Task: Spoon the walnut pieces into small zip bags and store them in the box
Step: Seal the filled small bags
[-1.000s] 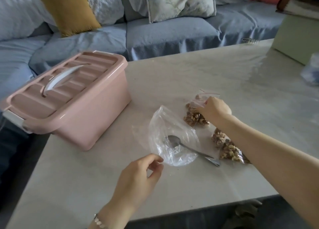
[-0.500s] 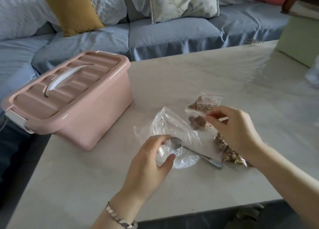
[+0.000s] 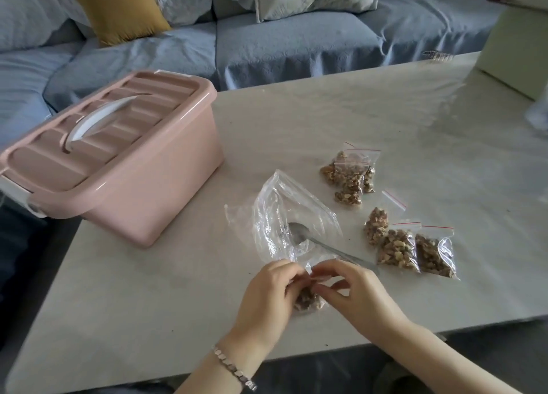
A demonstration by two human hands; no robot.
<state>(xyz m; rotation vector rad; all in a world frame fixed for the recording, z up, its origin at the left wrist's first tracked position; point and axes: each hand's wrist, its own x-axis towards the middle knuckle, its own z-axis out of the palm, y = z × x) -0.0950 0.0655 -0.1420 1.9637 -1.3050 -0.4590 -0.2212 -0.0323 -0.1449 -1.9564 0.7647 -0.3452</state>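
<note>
Both hands meet near the table's front edge. My left hand (image 3: 268, 295) and my right hand (image 3: 353, 294) pinch the top of a small zip bag of walnut pieces (image 3: 307, 301) held between them. Just beyond lies a large, nearly empty clear bag (image 3: 284, 215) with a metal spoon (image 3: 314, 241) resting in it. Filled small zip bags lie to the right: one group (image 3: 351, 175) farther back, another group (image 3: 412, 249) nearer. The pink box (image 3: 118, 168) stands at the left with its lid closed.
The pale table (image 3: 385, 111) stretches back to a blue sofa (image 3: 267, 40) with a mustard cushion (image 3: 118, 8). A pale green box (image 3: 516, 43) stands at the back right corner.
My right hand has brought a small walnut bag from the far pile toward the front edge. My left hand has come over and now pinches the same bag.
</note>
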